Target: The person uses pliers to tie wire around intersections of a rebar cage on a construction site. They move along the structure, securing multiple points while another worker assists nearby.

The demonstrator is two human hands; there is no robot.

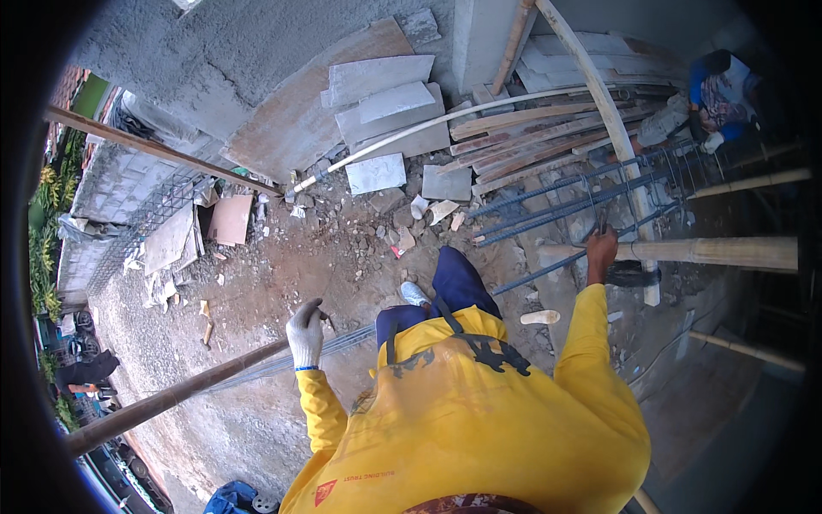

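Observation:
My left hand [306, 336], in a white knit glove with dark fingertips showing, is held out over the rubble ground. Its fingers look extended and loosely apart, and I see nothing in them. To its right and below runs a bundle of thin steel rods [342, 339]. My bare right hand [602, 248] is closed around a dark, slim hand tool [602, 221], whose exact kind I cannot make out. That hand is beside the long rebar cage [556, 206], just above the end of a thick bamboo pole [711, 251].
A co-worker [723, 98] with blue sleeves crouches at the cage's far right end. Wooden planks [531, 137], grey slabs [385, 103] and broken rubble [402, 214] lie ahead. A pole [180, 398] slants in from the left. A bent timber [608, 120] crosses the cage.

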